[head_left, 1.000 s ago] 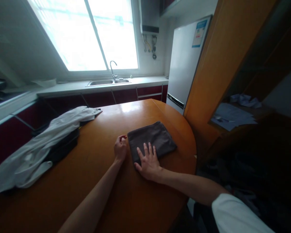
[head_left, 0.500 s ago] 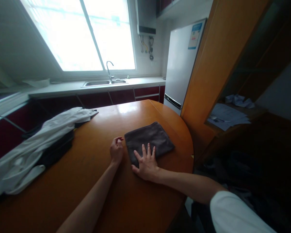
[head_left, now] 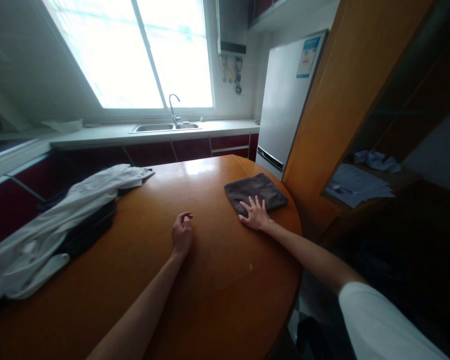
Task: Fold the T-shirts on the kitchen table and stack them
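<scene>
A folded dark grey cloth [head_left: 255, 190] lies flat near the far right edge of the round wooden table [head_left: 195, 280]. My right hand [head_left: 255, 214] rests palm down on the cloth's near edge, fingers spread and flat. My left hand [head_left: 182, 234] lies on the bare tabletop to the left of the cloth, apart from it, fingers loosely curled with nothing in them.
A heap of white and dark clothing [head_left: 60, 220] covers the table's left side. A white fridge [head_left: 285, 100] and a wooden cabinet [head_left: 345, 100] stand right behind the cloth. A counter with a sink [head_left: 165, 127] runs under the window. Papers [head_left: 356, 182] lie on a shelf at right.
My right hand has slid the grey cloth away from me and to the right, toward the table's far edge. My left hand has stayed where it was, now apart from the cloth.
</scene>
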`<act>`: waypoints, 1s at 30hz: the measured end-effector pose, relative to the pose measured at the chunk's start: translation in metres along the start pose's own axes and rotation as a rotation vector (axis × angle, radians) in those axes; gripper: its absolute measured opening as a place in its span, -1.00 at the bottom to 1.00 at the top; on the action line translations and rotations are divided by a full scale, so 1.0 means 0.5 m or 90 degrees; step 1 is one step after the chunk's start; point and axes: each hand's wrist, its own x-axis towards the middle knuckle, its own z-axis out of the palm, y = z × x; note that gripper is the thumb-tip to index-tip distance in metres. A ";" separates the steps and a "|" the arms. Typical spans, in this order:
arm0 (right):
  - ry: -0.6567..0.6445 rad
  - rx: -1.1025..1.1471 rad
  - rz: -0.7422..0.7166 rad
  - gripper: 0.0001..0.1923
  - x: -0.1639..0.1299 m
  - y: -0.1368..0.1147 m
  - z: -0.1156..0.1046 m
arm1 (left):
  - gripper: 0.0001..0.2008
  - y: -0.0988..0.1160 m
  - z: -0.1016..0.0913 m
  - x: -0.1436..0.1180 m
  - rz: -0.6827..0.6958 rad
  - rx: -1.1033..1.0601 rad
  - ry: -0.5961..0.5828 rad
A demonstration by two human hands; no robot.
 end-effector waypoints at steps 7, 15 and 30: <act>-0.026 -0.038 0.038 -0.25 0.104 0.138 -0.011 | -0.68 0.002 0.001 -0.002 -0.001 -0.001 0.000; -0.019 -0.042 0.029 -0.26 0.151 0.182 0.002 | -0.68 -0.004 0.002 -0.002 0.006 -0.007 -0.004; 0.093 0.111 -0.057 -0.41 0.096 -0.063 0.024 | -0.74 -0.001 0.009 -0.021 0.006 -0.021 -0.020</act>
